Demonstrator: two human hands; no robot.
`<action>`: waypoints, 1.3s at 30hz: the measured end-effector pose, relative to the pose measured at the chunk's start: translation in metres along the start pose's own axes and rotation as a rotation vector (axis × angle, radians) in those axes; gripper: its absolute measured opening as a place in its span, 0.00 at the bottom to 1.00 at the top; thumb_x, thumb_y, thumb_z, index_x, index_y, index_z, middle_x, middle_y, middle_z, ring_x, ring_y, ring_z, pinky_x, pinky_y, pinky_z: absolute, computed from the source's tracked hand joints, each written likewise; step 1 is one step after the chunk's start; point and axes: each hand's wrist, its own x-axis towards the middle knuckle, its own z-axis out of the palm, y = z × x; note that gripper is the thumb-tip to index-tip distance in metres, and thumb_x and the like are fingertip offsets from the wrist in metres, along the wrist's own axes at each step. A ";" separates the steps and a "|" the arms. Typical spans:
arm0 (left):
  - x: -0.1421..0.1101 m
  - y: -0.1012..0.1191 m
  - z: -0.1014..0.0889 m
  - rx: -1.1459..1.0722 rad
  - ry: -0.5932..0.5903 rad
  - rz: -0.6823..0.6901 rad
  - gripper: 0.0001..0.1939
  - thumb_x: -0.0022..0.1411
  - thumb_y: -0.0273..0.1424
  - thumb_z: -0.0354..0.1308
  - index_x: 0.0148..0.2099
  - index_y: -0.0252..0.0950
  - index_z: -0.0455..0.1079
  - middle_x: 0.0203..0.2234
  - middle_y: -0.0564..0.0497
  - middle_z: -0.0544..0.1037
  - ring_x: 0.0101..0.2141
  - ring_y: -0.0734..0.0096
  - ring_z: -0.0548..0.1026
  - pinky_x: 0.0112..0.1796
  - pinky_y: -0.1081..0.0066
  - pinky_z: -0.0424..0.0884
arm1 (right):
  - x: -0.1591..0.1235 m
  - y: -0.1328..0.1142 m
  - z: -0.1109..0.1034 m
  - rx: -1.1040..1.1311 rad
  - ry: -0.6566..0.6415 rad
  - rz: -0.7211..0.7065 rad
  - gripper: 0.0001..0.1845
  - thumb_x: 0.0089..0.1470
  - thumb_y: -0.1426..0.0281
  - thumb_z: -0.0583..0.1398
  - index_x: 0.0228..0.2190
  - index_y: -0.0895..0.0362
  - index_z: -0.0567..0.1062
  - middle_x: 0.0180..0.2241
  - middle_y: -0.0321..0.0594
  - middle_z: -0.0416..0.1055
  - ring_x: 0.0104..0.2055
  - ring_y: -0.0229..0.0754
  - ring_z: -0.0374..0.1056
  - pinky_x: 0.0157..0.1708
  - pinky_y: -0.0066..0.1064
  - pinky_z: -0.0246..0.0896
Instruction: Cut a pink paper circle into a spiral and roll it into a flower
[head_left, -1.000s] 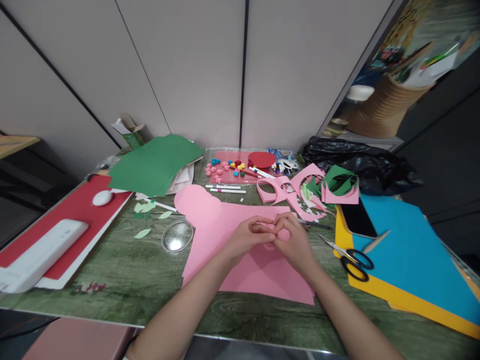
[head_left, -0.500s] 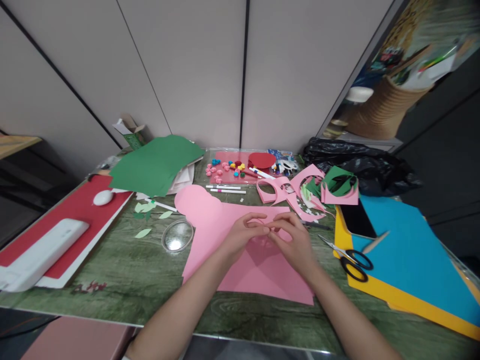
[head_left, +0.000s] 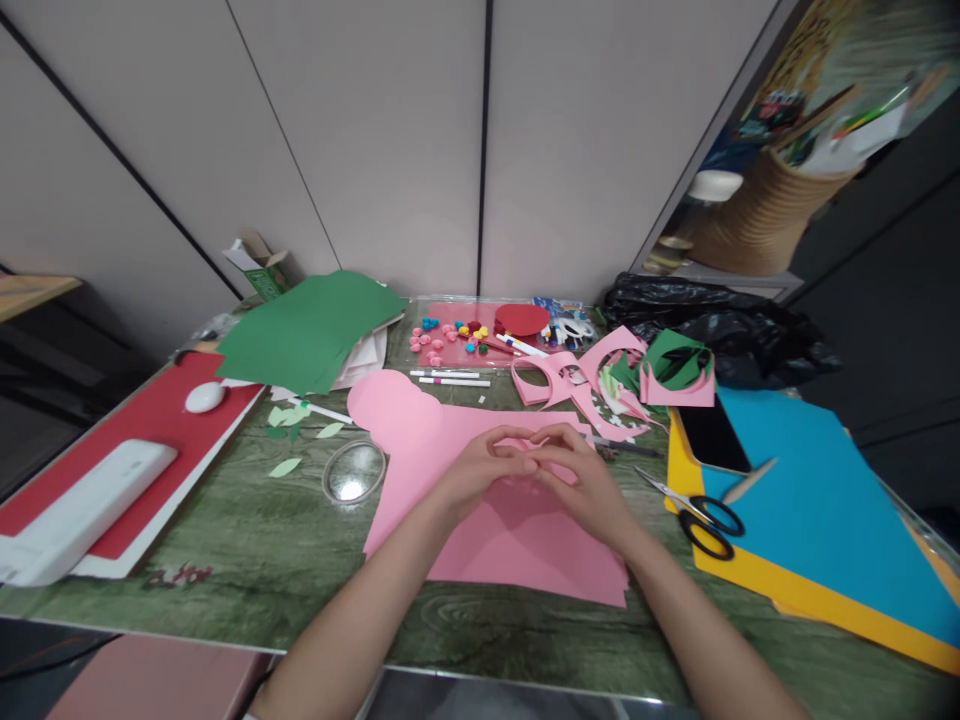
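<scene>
My left hand and my right hand meet fingertip to fingertip above a large pink paper sheet. Thumbs and forefingers of both are pinched around a small pink paper strip, mostly covered by the fingers. Pink round paper cut-outs overlap the sheet's upper left corner. Left of the sheet lies a roll of clear tape. To the right rest scissors with black handles, their blades toward my right hand.
Small rolled paper flowers lie on a clear tray at the back. Cut pink scraps sit behind my right hand. A phone and blue paper are at right; green paper and a white glue gun-like device at left.
The fingertips have shifted slightly around the small pink strip, and less of it shows. My right fingers are a little more curved; the view has moved slightly.
</scene>
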 end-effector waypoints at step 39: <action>0.001 -0.007 0.011 -0.072 -0.024 -0.023 0.25 0.43 0.27 0.66 0.46 0.33 0.67 0.29 0.48 0.76 0.31 0.69 0.73 0.35 0.68 0.66 | 0.001 0.000 0.007 0.000 0.184 0.131 0.07 0.40 0.77 0.62 0.20 0.55 0.69 0.32 0.36 0.61 0.38 0.42 0.63 0.39 0.34 0.57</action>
